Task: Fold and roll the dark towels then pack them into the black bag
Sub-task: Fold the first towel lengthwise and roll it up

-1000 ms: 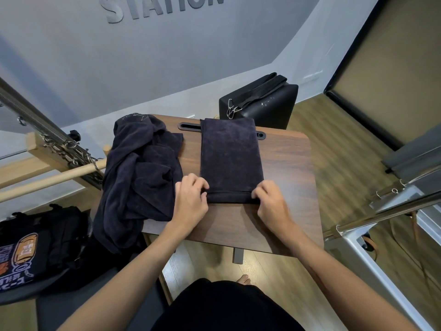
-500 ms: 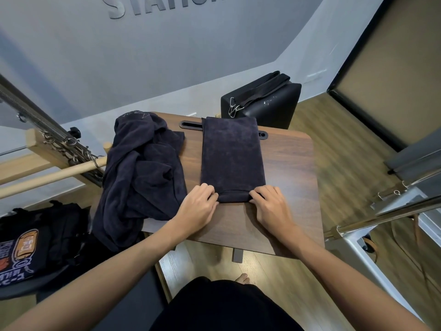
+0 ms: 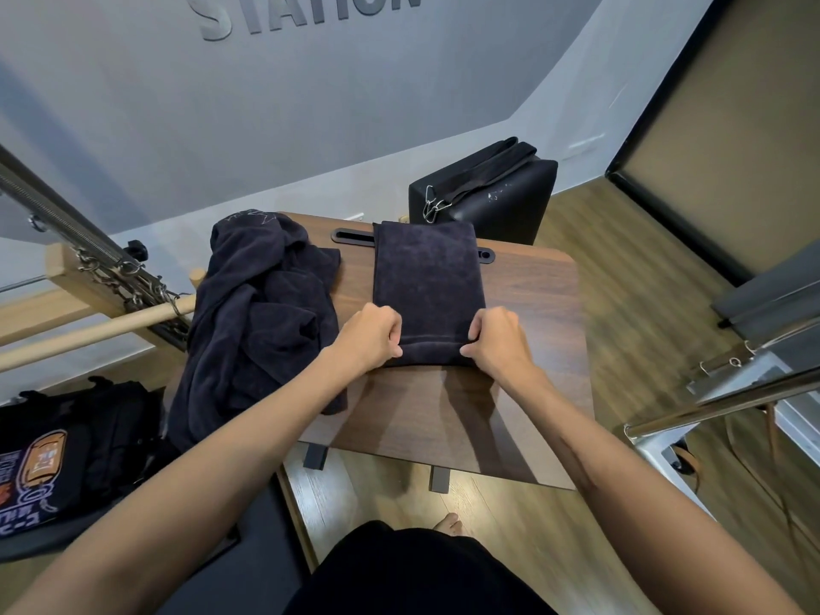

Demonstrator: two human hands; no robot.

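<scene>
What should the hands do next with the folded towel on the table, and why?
Probably roll the near end forward, away from the body. Left hand and right hand both pinch the near edge of the folded towel, which lies flat in a long strip, only its first turn started.

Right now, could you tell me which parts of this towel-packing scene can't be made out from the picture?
Head view only:
- Fingertips of the left hand and right hand: curled into the near edge of the folded towel.
- Table slot: its middle lies under the towel.
- Black bag: base hidden behind the table; whether it is open cannot be told.
- Towel pile: count unclear, bunched together.
- Wall lettering: cut by the top edge.
</scene>
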